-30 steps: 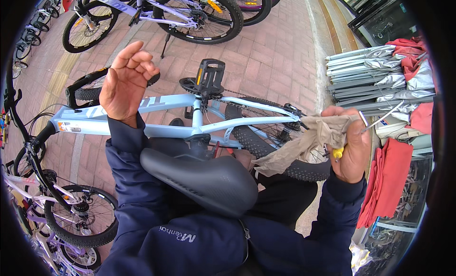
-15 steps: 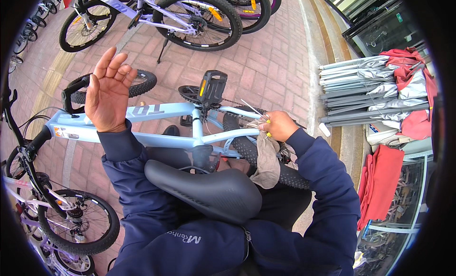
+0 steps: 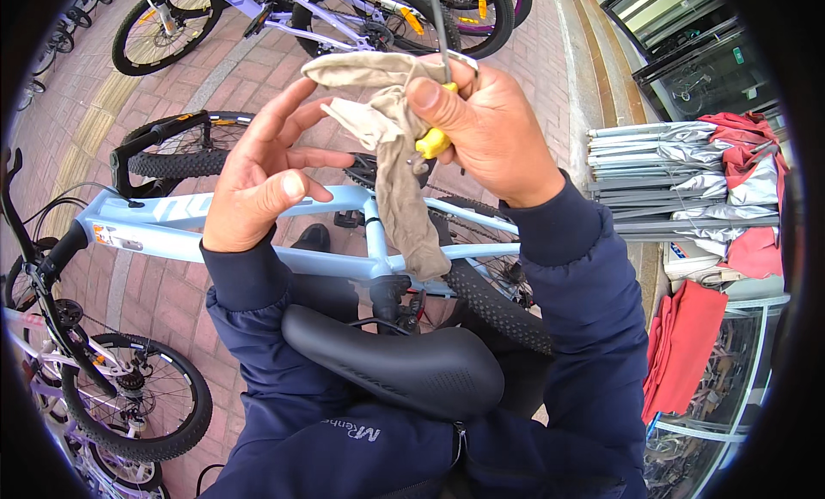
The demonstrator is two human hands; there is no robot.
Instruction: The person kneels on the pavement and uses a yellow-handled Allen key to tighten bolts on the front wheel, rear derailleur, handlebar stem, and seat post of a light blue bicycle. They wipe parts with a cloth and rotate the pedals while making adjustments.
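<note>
My right hand (image 3: 494,125) is closed around a yellow-handled screwdriver (image 3: 436,143), its thin metal shaft pointing away from me. Pinched in the same grip, a crumpled beige-grey cloth (image 3: 408,211) hangs down. My left hand (image 3: 258,177) is raised beside the cloth, palm turned inward and fingers apart, holding nothing. Below both hands stands a light blue bicycle frame (image 3: 172,241). Its black saddle (image 3: 400,362) is close to my body, and the knobby rear tyre (image 3: 494,306) lies under my right forearm. Cloth and hands hide most of the pedal area.
Pale purple bicycles (image 3: 284,18) stand on the brick paving ahead. Another bicycle's wheel (image 3: 137,396) is at the lower left. On the right lie bundled canopy poles (image 3: 640,185) and a folded red cloth (image 3: 687,349), near a glass-sided case.
My right hand has lifted the screwdriver and cloth from beside the rear wheel, up and towards the left. My left hand has come lower and moved right, towards the cloth.
</note>
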